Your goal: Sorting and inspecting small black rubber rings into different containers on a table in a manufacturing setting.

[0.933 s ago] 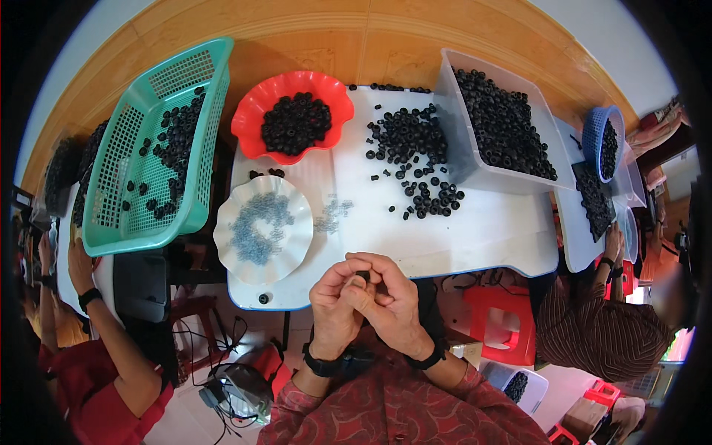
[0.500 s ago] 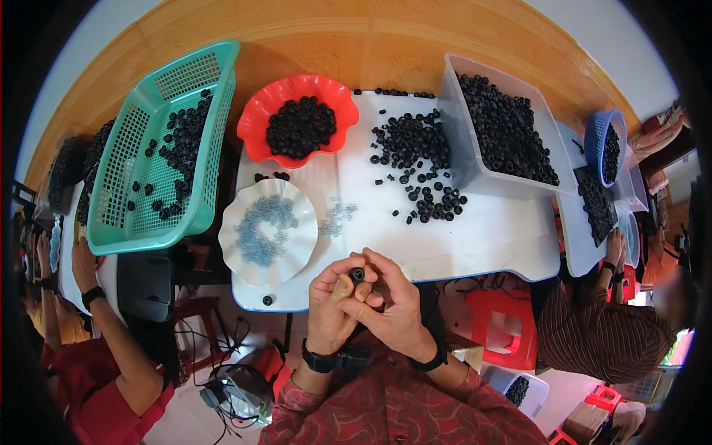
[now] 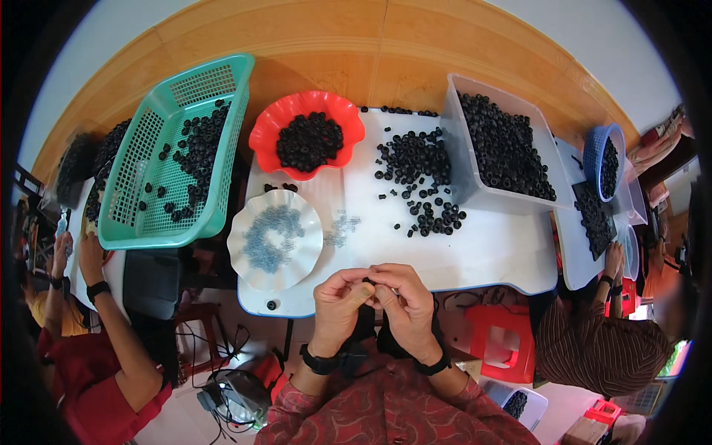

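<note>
Both hands meet just in front of the table's near edge. My left hand (image 3: 337,305) is closed, its thumb and fingers pinching a small black round part (image 3: 368,281). My right hand (image 3: 406,304) is closed on the same part from the other side, fingertips touching it. Most of the part is hidden by the fingers. Beyond my left hand stands a white scalloped plate (image 3: 241,256) with many tiny bluish-grey pieces, too small to make out. A pile of loose black round parts (image 3: 417,159) lies on the white table (image 3: 460,256) farther off.
A red wavy bowl (image 3: 348,144) and a green basket (image 3: 219,200) hold black parts. At the right stands a clear bin (image 3: 471,185) full of them. One black part (image 3: 271,305) sits near the table's front left corner. People work at both sides; a red stool (image 3: 493,334) stands below.
My fingers have closed further over the black part, which showed its hole before and is now mostly covered. The right hand has turned, knuckles upward. The whole view has shifted slightly.
</note>
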The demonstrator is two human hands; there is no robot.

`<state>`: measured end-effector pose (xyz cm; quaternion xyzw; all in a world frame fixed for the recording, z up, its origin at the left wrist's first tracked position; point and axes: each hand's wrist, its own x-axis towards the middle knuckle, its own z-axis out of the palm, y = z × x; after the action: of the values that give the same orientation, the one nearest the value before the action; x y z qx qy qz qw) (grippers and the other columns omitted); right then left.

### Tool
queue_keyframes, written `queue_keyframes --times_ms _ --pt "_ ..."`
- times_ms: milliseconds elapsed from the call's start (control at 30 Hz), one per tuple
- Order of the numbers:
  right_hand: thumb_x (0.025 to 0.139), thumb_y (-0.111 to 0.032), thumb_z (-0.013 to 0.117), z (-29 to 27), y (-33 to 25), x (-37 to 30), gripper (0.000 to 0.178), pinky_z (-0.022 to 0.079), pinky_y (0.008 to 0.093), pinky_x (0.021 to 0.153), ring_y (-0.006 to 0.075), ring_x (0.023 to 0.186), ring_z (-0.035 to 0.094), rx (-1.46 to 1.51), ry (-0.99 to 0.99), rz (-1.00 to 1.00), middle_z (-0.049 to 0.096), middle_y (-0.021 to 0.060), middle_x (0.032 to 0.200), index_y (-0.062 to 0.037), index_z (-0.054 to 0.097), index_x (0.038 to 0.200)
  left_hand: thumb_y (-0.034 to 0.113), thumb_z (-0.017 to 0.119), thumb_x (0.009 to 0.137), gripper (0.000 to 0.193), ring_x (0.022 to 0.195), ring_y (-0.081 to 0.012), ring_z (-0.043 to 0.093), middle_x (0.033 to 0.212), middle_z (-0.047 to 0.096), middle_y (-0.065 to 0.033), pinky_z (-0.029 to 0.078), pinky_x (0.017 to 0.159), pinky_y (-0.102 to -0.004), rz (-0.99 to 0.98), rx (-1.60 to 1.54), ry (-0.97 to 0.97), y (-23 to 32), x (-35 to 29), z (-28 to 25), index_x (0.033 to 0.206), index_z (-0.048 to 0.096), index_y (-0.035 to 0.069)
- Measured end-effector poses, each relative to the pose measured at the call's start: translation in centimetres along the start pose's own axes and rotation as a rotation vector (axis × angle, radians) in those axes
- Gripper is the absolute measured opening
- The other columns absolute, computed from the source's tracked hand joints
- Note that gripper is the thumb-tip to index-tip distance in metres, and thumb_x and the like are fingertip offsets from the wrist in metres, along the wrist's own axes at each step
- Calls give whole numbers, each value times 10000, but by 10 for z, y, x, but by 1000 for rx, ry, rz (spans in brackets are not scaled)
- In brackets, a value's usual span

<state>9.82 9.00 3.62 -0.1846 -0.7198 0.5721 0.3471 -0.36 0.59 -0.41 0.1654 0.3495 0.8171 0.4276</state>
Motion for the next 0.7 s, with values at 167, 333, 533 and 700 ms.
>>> queue_keyframes --times_ms 167,333,533,700 --pt "970 -9 531 -2 -1 -2 149 515 213 724 105 880 600 133 76 86 565 82 1128 14 604 1097 -79 673 840 310 786 -86 600 929 646 -50 523 710 -210 12 233 19 7 -3 18 1147 639 -47" --pt "976 -16 525 -6 6 -4 137 513 217 746 104 881 598 217 88 119 564 70 1114 16 588 1094 -102 678 818 337 817 -72 545 934 597 -21 510 724 -198 157 453 22 8 -2 25 1148 644 -41" --pt "980 -37 532 -13 11 -5 143 500 217 738 95 859 587 299 97 173 582 54 1059 29 594 1090 -95 677 825 324 817 -90 585 945 609 -40 529 741 -212 138 496 7 5 1 25 1142 644 -43" --pt "981 -75 547 -22 19 -4 155 478 206 710 82 820 574 407 86 259 596 33 997 37 615 1065 -87 672 834 303 796 -91 591 917 609 -37 549 721 -229 87 440 -19 2 4 26 1132 648 -39"
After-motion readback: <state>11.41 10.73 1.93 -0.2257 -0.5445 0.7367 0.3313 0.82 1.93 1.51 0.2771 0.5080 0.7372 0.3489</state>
